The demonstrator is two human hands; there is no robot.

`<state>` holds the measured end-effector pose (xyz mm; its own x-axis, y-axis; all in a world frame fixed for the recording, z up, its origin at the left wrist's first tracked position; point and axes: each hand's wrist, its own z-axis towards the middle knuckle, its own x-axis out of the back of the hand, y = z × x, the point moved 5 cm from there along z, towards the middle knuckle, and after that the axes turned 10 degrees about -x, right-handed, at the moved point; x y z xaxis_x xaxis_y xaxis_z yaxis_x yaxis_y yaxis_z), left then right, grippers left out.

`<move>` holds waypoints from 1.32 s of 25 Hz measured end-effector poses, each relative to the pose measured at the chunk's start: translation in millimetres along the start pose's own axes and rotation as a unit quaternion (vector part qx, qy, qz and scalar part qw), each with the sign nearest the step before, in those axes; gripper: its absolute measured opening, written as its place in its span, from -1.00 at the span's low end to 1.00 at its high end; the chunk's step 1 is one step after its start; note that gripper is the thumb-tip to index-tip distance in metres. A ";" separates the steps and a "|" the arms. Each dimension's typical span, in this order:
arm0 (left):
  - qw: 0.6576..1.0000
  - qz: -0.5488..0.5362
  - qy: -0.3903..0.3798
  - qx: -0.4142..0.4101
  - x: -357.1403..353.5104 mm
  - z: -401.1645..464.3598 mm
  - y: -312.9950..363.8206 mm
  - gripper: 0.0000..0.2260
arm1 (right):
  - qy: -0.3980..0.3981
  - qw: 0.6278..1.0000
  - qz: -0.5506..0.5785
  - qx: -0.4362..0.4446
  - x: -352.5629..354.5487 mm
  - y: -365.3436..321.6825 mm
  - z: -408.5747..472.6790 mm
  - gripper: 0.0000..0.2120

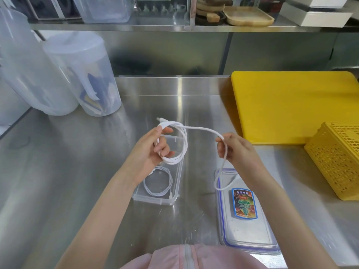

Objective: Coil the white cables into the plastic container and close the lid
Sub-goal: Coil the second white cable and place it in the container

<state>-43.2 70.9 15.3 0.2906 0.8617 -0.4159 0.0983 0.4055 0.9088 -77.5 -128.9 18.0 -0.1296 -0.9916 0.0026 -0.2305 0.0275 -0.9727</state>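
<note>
white cable (202,129) held over steel counter (77,171), yellow board (291,107) right

White cable (202,129); yellow board (295,107); yellow lattice basket (338,162); lid (250,235) rim seemingly blue.

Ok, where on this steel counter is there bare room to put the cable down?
Bare steel lies between the clear jug and the open container, at the counter's back edge, and between container and lid. The yellow cutting board is bare too. The basket and lid crowd the right side.
</note>
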 end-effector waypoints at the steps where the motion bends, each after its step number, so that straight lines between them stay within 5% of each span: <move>1: 0.998 -0.064 -0.001 0.006 -2.3 -0.5 2.7 -0.74 | 0.009 0.999 -0.043 -0.005 -2.1 2.5 0.0 -0.67; 5: 0.977 -0.211 -0.006 0.010 -15.8 -1.2 6.6 -0.77 | -0.043 0.982 -0.183 -0.030 -25.5 11.2 -2.9 -0.68; 9: 0.973 -0.228 -0.011 0.021 -28.7 -3.8 -8.5 -0.75 | -0.105 0.990 -0.038 -0.081 -41.4 12.8 -4.2 -0.61; 12: 0.989 -0.138 0.013 0.043 -24.0 -6.9 -19.4 -0.67 | -0.078 0.995 0.016 -0.064 -36.1 10.3 -2.6 -0.70; 14: 0.998 0.024 0.033 0.044 -17.7 -9.5 -21.4 -0.75 | -0.052 0.998 -0.023 -0.032 -29.9 8.4 -3.2 -0.72; 17: 0.958 0.271 0.086 0.036 -4.8 -12.6 -17.4 -0.80 | -0.068 0.994 -0.087 -0.027 -27.7 8.4 -5.0 -0.69; 19: 0.939 0.338 0.062 -0.009 -5.7 -11.5 -7.1 -0.72 | -0.111 0.987 -0.114 -0.022 -31.1 8.1 -7.5 -0.69; 22: 0.938 0.342 -0.060 -0.001 -20.6 -9.1 -0.9 -0.77 | -0.205 0.971 -0.124 -0.015 -40.2 7.1 -13.9 -0.71; 25: 0.930 0.341 -0.130 0.034 -32.0 -10.9 -4.4 -0.76 | -0.210 0.965 -0.158 -0.007 -39.9 5.5 -14.9 -0.72; 30: 0.939 0.329 -0.097 0.028 -30.6 -10.3 -13.8 -0.80 | -0.141 0.961 -0.234 0.037 -36.3 -0.2 -15.2 -0.79; 33: 0.948 0.311 -0.062 -0.006 -30.1 -8.4 -14.5 -0.84 | -0.054 0.919 -0.385 0.072 -36.5 5.4 -9.9 -0.84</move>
<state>-61.4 41.6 14.4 0.3979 0.8936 0.2078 -0.1388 -0.1652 0.9764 -83.6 -91.3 14.9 0.1162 -0.7169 0.6874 -0.0834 -0.6967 -0.7125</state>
